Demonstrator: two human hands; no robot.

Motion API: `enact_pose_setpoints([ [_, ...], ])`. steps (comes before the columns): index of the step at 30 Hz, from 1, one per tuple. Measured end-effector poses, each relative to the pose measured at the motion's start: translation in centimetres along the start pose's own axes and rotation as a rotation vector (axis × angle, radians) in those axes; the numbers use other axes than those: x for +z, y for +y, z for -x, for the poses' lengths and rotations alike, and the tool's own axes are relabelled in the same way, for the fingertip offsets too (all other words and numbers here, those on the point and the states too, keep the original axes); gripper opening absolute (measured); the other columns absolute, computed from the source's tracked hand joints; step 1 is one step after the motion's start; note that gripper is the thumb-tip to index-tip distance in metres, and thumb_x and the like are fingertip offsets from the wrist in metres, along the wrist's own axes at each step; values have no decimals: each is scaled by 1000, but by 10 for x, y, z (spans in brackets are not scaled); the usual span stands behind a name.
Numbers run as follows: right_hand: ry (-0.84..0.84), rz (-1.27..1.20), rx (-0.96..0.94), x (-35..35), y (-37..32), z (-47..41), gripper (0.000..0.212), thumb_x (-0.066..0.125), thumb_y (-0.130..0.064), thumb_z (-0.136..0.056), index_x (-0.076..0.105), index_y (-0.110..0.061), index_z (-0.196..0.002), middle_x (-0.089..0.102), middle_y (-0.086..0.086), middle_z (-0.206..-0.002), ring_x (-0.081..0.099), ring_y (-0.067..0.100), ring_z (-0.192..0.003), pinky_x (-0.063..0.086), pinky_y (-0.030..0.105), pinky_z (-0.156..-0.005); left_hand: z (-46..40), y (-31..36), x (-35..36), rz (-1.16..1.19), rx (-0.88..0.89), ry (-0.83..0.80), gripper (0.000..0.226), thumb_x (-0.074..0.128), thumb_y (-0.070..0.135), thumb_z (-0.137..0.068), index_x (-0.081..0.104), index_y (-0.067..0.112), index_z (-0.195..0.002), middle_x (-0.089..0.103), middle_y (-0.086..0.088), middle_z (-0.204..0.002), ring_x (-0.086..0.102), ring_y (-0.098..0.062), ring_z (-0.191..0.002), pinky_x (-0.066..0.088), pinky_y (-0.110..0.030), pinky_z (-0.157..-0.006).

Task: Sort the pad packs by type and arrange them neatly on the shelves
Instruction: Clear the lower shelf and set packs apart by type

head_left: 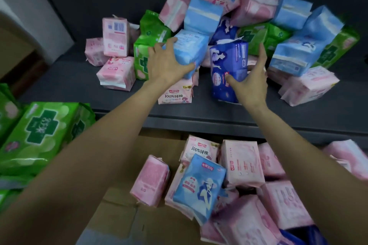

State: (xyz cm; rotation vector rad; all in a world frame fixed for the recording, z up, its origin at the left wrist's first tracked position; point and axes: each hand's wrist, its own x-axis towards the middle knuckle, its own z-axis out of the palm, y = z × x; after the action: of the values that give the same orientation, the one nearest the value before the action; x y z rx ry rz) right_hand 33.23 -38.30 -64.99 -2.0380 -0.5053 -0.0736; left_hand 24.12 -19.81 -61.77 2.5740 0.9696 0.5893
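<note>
A light blue pack [188,53] is gripped by the left hand [168,63], thumb along its lower edge and fingers curled over its upper left corner. A dark blue pack [229,69], standing upright just beside it, is held by the right hand [252,81], thumb pressed on its front face and fingers reaching round its right side; how far they close behind it cannot be told. Both packs are found at the middle of the dark shelf [69,85], the light blue one resting over a pale pink pack [176,95]. Around them a loose heap of pink, green and blue packs is piled against the back wall. Below the shelf edge, a cardboard box [123,215] is filled with pink packs and one light blue pack [199,187]. Green packs [37,135] are stacked at the left.
</note>
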Motion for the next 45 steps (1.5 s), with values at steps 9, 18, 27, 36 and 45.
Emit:
enact_pose_setpoints([
  [9,-180,171,-158,-56,-11,96,72,61,-51,-59,60,-15,-121,63,9,-112,59,26,-99,47,35,-86,156,-38,-22,364,-94,133,77,58,58,-61,48,29,-132,47,-5,-127,40,-23,-119,29,-21,-93],
  [18,-168,430,-857,-24,-6,143,56,55,-27,-70,57,-7,-122,57,15,-106,45,27,-94,35,37,-76,256,-130,-4,101,-164,-98,87,51,67,-56,48,25,-132,51,-7,-121,46,-29,-108,40,-35,-91],
  [27,-557,781,-549,-2,25,135,64,71,-32,-79,48,-19,-137,63,14,-103,55,36,-98,42,40,-82,264,-96,7,210,-53,-469,59,61,57,-83,43,41,-137,38,7,-129,44,-9,-117,35,-20,-97],
  [36,-687,1023,-593,1,20,149,62,50,-41,-93,24,-30,-148,50,8,-129,42,26,-119,32,33,-95,255,-112,7,310,-124,-594,50,61,49,-87,43,28,-129,63,9,-99,66,-12,-89,58,-37,-74],
  [45,-587,573,-566,-13,4,116,46,53,-26,-95,46,-16,-139,46,8,-140,41,30,-125,35,38,-104,202,-102,-13,156,108,-102,34,60,46,-85,63,24,-110,63,7,-101,57,-7,-86,50,-28,-76],
])
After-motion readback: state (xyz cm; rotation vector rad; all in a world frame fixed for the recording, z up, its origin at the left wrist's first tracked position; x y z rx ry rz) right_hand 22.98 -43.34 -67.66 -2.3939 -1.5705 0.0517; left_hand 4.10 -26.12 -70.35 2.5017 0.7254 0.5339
